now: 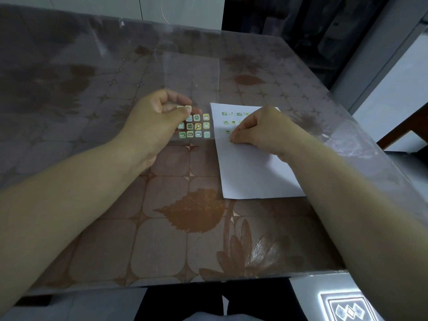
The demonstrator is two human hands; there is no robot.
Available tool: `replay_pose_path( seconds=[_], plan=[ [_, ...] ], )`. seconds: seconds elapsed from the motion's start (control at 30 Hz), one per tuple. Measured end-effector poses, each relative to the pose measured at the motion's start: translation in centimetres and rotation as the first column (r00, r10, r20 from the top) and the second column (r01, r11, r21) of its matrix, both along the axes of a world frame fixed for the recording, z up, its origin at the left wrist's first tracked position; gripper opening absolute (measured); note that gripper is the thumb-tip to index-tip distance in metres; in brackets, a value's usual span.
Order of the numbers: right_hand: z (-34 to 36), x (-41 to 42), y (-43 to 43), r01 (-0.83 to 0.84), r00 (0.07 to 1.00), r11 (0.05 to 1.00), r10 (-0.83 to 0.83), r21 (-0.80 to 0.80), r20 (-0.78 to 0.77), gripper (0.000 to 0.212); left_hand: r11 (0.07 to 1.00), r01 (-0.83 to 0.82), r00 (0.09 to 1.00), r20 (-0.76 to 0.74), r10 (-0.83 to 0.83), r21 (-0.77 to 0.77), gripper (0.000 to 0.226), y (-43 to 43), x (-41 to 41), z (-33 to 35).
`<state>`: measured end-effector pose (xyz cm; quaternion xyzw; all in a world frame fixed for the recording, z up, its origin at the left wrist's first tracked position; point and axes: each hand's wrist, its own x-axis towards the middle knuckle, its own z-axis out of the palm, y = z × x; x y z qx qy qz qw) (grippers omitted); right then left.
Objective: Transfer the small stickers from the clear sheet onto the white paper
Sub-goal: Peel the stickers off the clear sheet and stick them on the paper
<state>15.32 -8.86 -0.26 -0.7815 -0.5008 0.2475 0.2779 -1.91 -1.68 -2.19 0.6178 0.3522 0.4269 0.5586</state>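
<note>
Step in hand, sticker placement: right hand (261, 128) grip pinched on a small sticker (230, 141) touching the white paper (250, 172) on the tabletop (162, 228); left hand (157, 121) grip pinching the clear sheet (192, 72), stickers (196, 127) aboard; next, probably, press flat, then peel another.

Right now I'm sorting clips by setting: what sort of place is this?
Probably a home, at a dining or kitchen table: a leaf-patterned tablecloth under a clear plastic cover, white paper with small stickers, and patterned floor tile below.
</note>
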Motion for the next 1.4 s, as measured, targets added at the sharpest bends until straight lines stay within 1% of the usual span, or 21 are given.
replay_pose_path(
  seconds=[0.27,0.43,0.47,0.57,0.63,0.7,0.8,0.87,1.0,1.17,1.23,1.3,1.33,1.4],
  plan=[
    [-0.2,-0.1,0.1,0.005,1.0,1.0,-0.005,0.012,-0.001,0.007,1.0,0.009,1.0,-0.016,-0.009,-0.016,0.013,0.0,0.0,-0.1],
    [-0.1,0.4,-0.1,0.012,1.0,0.998,-0.012,0.054,0.001,0.025,0.998,0.042,0.999,-0.004,-0.042,-0.042,0.015,-0.1,0.0,-0.1],
    [0.0,0.6,-0.2,0.025,1.0,0.995,-0.023,0.1,-0.019,0.025,0.998,0.048,0.999,0.0,-0.048,-0.049,0.016,-0.1,0.0,-0.2],
    [0.6,0.7,-0.3,0.047,0.997,0.94,-0.023,0.339,-0.074,0.021,0.994,0.071,0.997,0.032,-0.069,-0.083,0.019,-0.1,0.0,-0.1],
    [0.9,0.3,-0.3,-0.007,0.998,0.893,0.033,0.45,-0.048,0.016,0.99,0.091,0.996,0.03,-0.088,-0.107,0.018,-0.2,0.1,0.0],
    [0.7,-0.4,-0.1,-0.086,0.996,0.869,0.093,0.488,0.009,0.011,0.982,0.121,0.993,0.029,-0.118,-0.143,0.018,-0.4,0.2,0.1],
    [-0.1,-1.2,0.1,-0.197,0.979,0.846,0.143,0.495,0.145,0.008,0.968,0.178,0.984,0.037,-0.174,-0.179,0.016,-0.6,0.3,0.1],
    [-0.5,-1.6,0.2,-0.231,0.969,0.827,0.147,0.513,0.199,0.007,0.959,0.22,0.975,0.039,-0.217,-0.179,0.016,-0.7,0.3,0.2],
    [-0.8,-1.9,0.3,-0.206,0.973,0.814,0.11,0.544,0.203,0.014,0.951,0.264,0.964,0.055,-0.259,-0.162,0.023,-0.9,0.3,0.2],
    [-0.7,-2.0,0.2,-0.206,0.972,0.828,0.113,0.521,0.205,0.008,0.976,0.208,0.976,-0.055,-0.212,-0.062,0.034,-1.3,0.5,0.2],
    [-0.5,-1.9,0.2,-0.217,0.972,0.833,0.136,0.509,0.19,0.007,0.979,0.194,0.977,-0.076,-0.198,-0.055,0.033,-1.2,0.5,0.2],
    [0.1,-1.5,0.1,-0.229,0.972,0.841,0.173,0.491,0.157,0.011,0.982,0.179,0.979,-0.091,-0.183,-0.053,0.028,-1.1,0.6,0.1],
    [0.6,-1.1,-0.1,-0.21,0.978,0.845,0.178,0.492,0.112,0.012,0.985,0.164,0.982,-0.088,-0.168,-0.055,0.027,-1.1,0.6,0.1],
    [1.8,-0.1,-0.6,-0.114,0.989,0.863,0.144,0.493,-0.023,0.008,0.991,0.119,0.99,-0.063,-0.123,-0.063,0.025,-0.7,0.5,0.0]
  ],
)
